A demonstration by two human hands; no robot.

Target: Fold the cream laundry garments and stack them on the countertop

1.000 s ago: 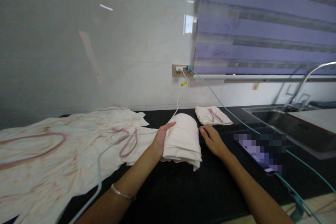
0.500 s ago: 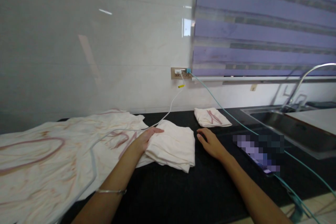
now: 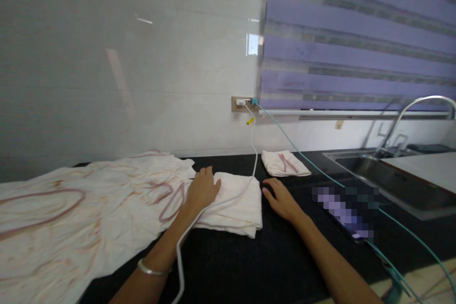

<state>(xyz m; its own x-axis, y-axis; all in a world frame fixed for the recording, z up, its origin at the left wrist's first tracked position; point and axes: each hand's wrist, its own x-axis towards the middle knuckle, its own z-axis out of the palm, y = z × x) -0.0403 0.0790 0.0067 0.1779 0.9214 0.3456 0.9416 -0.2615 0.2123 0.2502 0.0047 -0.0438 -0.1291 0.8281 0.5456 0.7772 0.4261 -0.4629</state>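
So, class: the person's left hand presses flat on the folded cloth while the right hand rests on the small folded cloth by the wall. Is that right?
Not quite. In the head view the right hand rests on the bare black counter, apart from the small folded cloth. The left hand does press the folded cloth.

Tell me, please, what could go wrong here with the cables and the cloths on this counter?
The white cable lies across the folded cloth and passes the left hand; moving the cloth might drag it and pull at the wall socket. The teal cable runs past the small folded cloth toward the sink; it could snag.
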